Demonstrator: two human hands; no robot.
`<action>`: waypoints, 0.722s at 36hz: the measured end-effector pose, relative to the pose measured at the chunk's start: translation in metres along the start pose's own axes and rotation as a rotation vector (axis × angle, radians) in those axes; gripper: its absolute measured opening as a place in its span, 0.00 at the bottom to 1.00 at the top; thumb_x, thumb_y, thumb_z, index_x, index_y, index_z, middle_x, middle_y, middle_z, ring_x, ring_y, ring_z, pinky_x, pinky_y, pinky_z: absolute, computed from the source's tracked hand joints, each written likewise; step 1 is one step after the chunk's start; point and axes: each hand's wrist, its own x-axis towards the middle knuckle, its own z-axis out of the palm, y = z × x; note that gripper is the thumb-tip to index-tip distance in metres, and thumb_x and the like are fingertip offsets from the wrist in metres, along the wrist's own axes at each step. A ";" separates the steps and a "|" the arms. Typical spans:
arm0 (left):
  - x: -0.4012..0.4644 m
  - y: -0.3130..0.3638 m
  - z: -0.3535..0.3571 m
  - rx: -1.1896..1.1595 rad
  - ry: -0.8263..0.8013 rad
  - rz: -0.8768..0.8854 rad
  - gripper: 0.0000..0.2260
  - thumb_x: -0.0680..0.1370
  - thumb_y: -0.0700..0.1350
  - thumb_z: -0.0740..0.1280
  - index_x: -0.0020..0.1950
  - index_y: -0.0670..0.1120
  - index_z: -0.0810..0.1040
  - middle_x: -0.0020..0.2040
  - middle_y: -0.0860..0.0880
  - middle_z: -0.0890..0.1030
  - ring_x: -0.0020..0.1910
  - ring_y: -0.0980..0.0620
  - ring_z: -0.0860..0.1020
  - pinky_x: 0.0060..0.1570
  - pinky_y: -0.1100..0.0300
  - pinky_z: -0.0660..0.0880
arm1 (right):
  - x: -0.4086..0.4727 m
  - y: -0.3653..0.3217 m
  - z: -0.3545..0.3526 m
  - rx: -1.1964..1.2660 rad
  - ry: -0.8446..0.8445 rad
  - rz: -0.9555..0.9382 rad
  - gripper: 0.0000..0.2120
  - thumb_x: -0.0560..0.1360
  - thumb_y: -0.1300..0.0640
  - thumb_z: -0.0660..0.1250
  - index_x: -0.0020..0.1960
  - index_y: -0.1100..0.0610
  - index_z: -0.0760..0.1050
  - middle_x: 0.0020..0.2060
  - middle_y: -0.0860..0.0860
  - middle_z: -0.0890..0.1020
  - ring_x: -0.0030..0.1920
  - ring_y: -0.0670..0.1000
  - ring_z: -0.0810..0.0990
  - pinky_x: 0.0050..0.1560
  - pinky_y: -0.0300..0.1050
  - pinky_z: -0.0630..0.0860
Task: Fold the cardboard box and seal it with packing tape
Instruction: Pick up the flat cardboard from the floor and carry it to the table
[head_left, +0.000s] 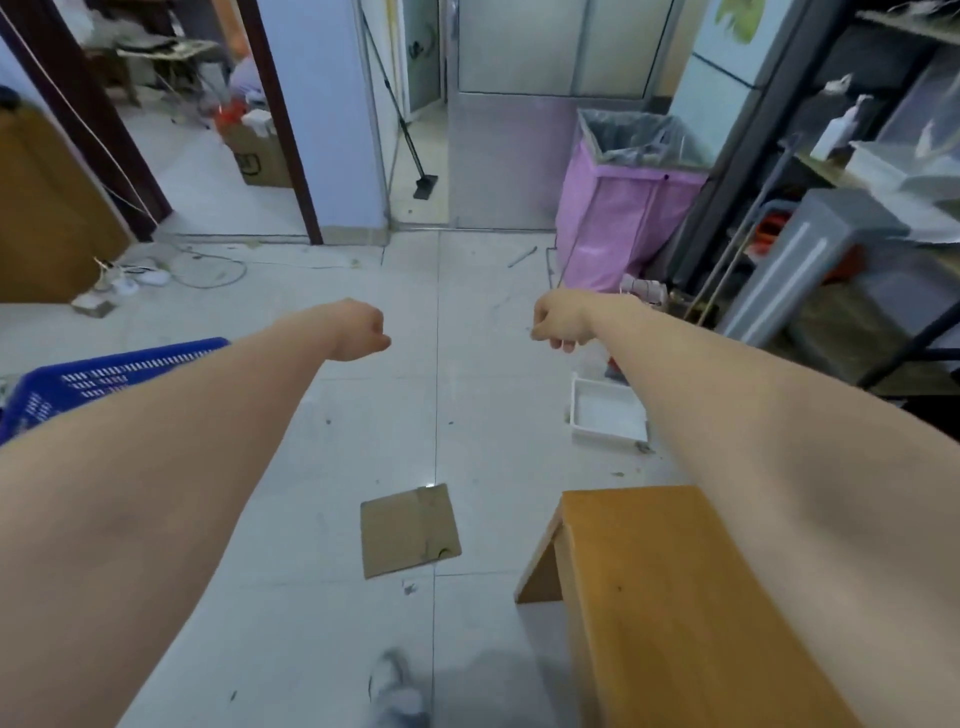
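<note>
A flattened brown cardboard box (409, 529) lies on the tiled floor, low in the middle of the view. Both my arms stretch straight out above it. My left hand (358, 330) hangs with its fingers curled under into a fist and holds nothing. My right hand (557, 321) also hangs with curled fingers, and nothing shows in it. Both hands are high above the cardboard and apart from it. No packing tape is in view.
A wooden stool (670, 597) stands at the lower right. A white tray (607, 413) lies on the floor under my right arm. A blue crate (104, 376) sits at left, a pink lined bin (623, 208) and metal shelving (831, 208) at right. My shoe (397, 686) is at the bottom.
</note>
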 end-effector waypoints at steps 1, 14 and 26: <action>0.013 -0.005 0.001 -0.010 -0.010 0.000 0.17 0.81 0.51 0.57 0.63 0.41 0.73 0.59 0.41 0.77 0.56 0.43 0.75 0.54 0.54 0.70 | 0.014 -0.001 -0.002 -0.001 -0.005 0.003 0.15 0.78 0.55 0.60 0.56 0.65 0.75 0.43 0.55 0.82 0.38 0.53 0.79 0.37 0.42 0.73; 0.230 -0.103 0.019 -0.152 -0.163 -0.006 0.16 0.81 0.49 0.58 0.63 0.41 0.73 0.59 0.41 0.77 0.56 0.42 0.75 0.57 0.52 0.71 | 0.228 -0.023 0.000 -0.009 -0.187 0.131 0.16 0.79 0.56 0.59 0.59 0.67 0.74 0.46 0.56 0.81 0.41 0.54 0.79 0.39 0.43 0.73; 0.354 -0.171 0.146 -0.294 -0.424 -0.086 0.17 0.81 0.50 0.56 0.65 0.42 0.72 0.60 0.42 0.77 0.58 0.43 0.74 0.58 0.51 0.70 | 0.388 -0.053 0.110 0.009 -0.482 0.119 0.14 0.79 0.56 0.58 0.58 0.63 0.74 0.52 0.58 0.82 0.43 0.53 0.79 0.48 0.43 0.72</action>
